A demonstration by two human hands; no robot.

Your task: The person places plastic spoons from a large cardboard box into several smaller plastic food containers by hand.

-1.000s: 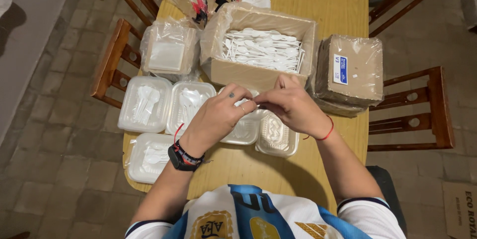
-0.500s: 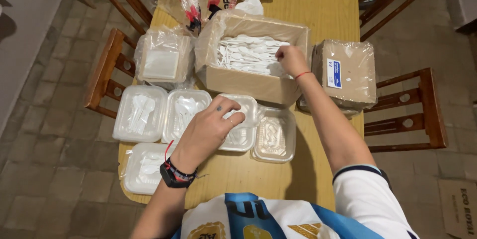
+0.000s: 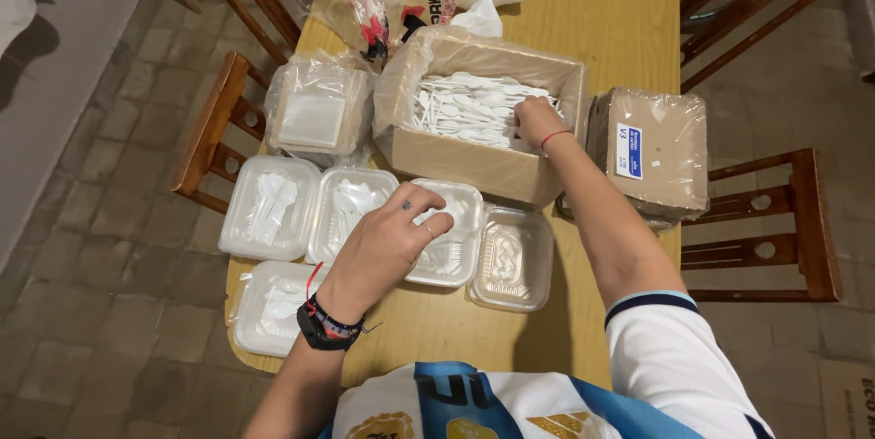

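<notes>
Reaching into the box [image 3: 456, 152] of white spoons [image 3: 465, 109], the right hand [image 3: 536, 120] is curled shut among them, while the left hand [image 3: 387, 243] rests half open on a clear tray [image 3: 456, 252] on the counter [image 3: 602, 29].

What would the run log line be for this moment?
right hand: in cardboard box of white plastic cutlery | left hand: over clear tray | surface: wooden table

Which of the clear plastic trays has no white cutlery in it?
The rightmost clear tray, beside the right forearm. It looks empty; the others hold white cutlery.
</notes>
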